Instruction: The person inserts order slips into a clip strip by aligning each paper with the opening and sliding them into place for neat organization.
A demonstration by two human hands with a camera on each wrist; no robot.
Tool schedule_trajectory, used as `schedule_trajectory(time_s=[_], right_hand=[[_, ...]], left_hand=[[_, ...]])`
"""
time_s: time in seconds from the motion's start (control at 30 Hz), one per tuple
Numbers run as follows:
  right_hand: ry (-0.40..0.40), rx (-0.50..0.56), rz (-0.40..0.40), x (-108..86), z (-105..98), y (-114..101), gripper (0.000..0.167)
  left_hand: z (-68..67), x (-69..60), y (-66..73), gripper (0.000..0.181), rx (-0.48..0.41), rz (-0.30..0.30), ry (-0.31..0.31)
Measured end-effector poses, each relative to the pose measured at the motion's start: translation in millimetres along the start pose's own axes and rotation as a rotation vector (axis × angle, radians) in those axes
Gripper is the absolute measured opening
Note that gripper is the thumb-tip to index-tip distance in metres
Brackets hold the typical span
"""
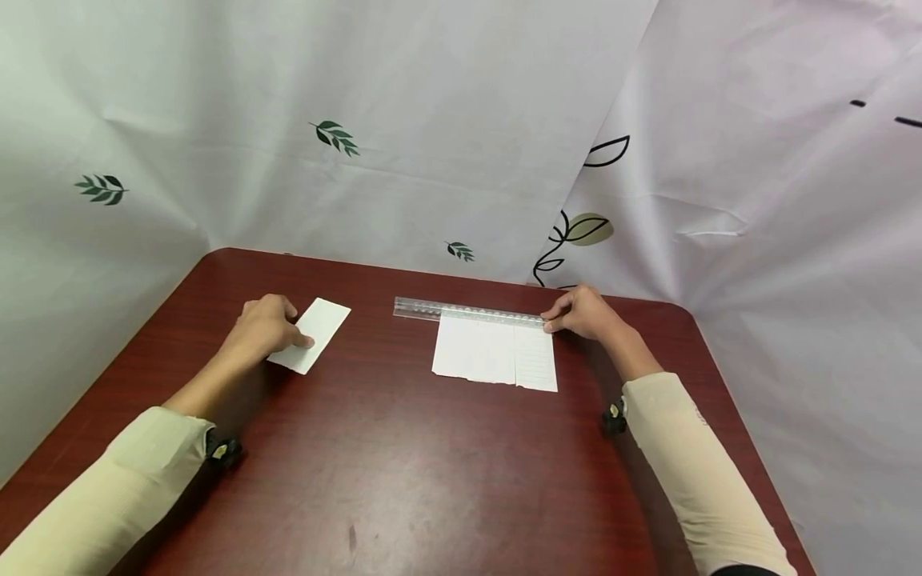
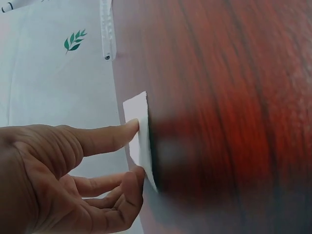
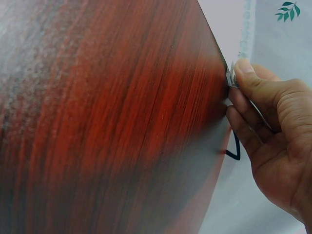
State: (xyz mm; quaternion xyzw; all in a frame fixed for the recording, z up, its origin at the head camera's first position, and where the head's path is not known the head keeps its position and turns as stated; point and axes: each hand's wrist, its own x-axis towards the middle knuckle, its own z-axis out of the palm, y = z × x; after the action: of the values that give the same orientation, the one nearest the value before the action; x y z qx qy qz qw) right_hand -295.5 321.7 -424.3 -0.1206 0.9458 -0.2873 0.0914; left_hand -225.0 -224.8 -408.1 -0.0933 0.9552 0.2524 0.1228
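Observation:
On the left of the table, my left hand (image 1: pixel 264 330) holds a small white piece of paper (image 1: pixel 324 318). The left wrist view shows the thumb on the face of that paper (image 2: pixel 137 107) and curled fingers at its lower edge. Over at the right, my right hand (image 1: pixel 585 312) pinches the right end of a clear ruler (image 1: pixel 418 308) between thumb and fingers. The ruler lies across the top edge of two white paper pieces, a wider one (image 1: pixel 474 348) and a narrower one (image 1: pixel 535 360), side by side with ragged lower edges.
The dark red wooden table (image 1: pixel 403 480) has rounded far corners. White sheeting (image 1: pixel 432 104) with leaf prints hangs right behind its far edge and along the sides. Dark bands with small devices (image 1: pixel 225 452) sit at both wrists.

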Motion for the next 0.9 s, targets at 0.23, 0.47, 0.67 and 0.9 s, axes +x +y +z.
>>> schedule_trajectory(time_s=[0.23,0.47,0.67,0.9], right_hand=[[-0.022,0.002,0.020,0.1,-2.2,0.0,0.015],[-0.027,0.006,0.037,2.2,-3.1,0.0,0.015],[-0.022,0.002,0.029,2.7,-2.8,0.8,0.014],[-0.022,-0.008,0.003,2.8,-3.1,0.1,0.015]], left_hand=[[0.3,-0.2,-1.7,0.069,-0.012,0.012,-0.020],[1.9,1.0,-3.3,0.073,-0.013,0.065,0.000],[2.6,1.5,-0.6,0.073,-0.030,0.094,-0.005],[3.4,2.4,-0.2,0.078,-0.053,0.069,-0.029]])
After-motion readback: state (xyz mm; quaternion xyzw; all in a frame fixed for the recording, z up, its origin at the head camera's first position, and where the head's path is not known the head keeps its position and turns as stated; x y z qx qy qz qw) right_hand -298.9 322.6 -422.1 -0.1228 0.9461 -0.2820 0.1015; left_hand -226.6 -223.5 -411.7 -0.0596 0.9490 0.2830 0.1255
